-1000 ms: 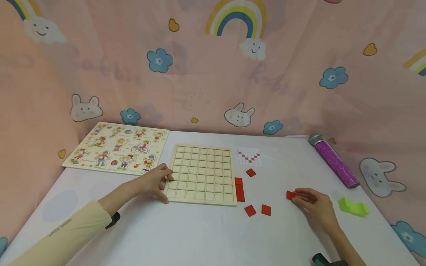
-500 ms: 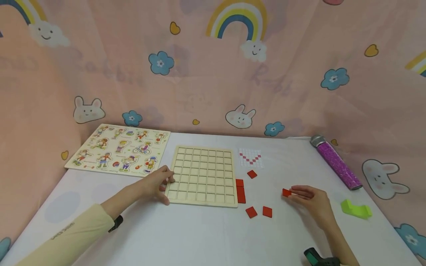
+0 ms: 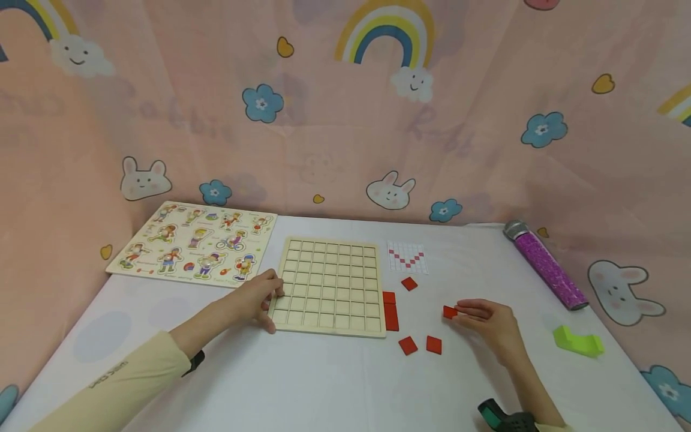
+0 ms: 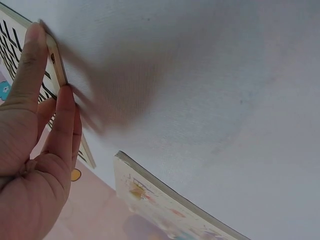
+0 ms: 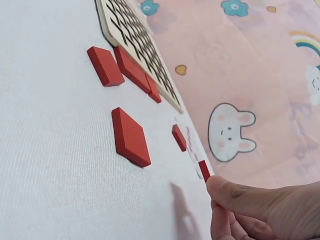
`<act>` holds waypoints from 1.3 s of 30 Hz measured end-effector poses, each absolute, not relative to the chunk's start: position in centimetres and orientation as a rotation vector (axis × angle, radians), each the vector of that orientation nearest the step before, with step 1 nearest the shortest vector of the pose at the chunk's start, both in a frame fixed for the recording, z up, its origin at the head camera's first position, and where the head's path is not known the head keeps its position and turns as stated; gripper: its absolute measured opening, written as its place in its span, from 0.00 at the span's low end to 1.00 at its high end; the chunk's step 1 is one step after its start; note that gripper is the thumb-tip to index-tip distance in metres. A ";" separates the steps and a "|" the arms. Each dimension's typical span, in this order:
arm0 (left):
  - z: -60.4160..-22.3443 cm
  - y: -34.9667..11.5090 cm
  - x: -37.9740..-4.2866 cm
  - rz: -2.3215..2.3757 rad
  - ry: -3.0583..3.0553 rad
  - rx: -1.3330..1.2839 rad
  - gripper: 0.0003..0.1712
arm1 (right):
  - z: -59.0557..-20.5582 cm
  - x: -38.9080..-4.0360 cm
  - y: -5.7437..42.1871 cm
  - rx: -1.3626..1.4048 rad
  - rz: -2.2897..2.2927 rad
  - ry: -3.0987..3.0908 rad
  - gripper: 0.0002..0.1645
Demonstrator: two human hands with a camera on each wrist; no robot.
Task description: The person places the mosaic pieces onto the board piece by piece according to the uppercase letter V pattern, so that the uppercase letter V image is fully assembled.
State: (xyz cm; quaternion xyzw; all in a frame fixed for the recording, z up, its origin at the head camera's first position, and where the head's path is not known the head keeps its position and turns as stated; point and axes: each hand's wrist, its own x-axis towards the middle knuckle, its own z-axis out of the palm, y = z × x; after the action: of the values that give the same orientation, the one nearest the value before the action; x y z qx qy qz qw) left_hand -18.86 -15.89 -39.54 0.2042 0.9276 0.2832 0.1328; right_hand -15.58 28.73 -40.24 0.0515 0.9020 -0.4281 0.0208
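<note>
My left hand (image 3: pixel 254 298) holds the left edge of a pale wooden grid board (image 3: pixel 329 288), thumb at the near corner and fingers farther up the side. In the left wrist view, thumb and fingertips meet the rim of that board (image 4: pixel 59 62). Between thumb and fingers, my right hand (image 3: pixel 488 327) pinches a small red square tile (image 3: pixel 449 312) above the table, right of the board. Part of this tile (image 5: pixel 204 170) is hidden by the thumb in the right wrist view. Other red tiles lie between board and hand, including one tile (image 3: pixel 434 345) at the front.
A small card (image 3: pixel 407 258) with a red V pattern lies behind the tiles. At the left is a picture puzzle board (image 3: pixel 200 243). A glittery purple tube (image 3: pixel 547 267) and a lime-green curved block (image 3: pixel 579 342) lie at the right. A pink patterned cloth (image 3: pixel 324 132) hangs behind.
My right hand has moved left with the red tile, closer to the board. My left hand stays at the board's edge, and the loose tiles have kept their places.
</note>
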 end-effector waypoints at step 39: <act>-39.8 -15.7 -19.1 0.824 2.705 0.533 0.32 | -40.2 -17.1 18.2 0.034 -1.583 2.642 0.21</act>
State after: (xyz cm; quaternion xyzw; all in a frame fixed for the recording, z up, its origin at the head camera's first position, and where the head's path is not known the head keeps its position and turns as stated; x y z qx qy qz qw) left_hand -19.07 -15.65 -39.83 0.1836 0.9319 0.2839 0.1316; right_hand -17.08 18.20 -40.24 0.0111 0.8574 -0.5137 0.0306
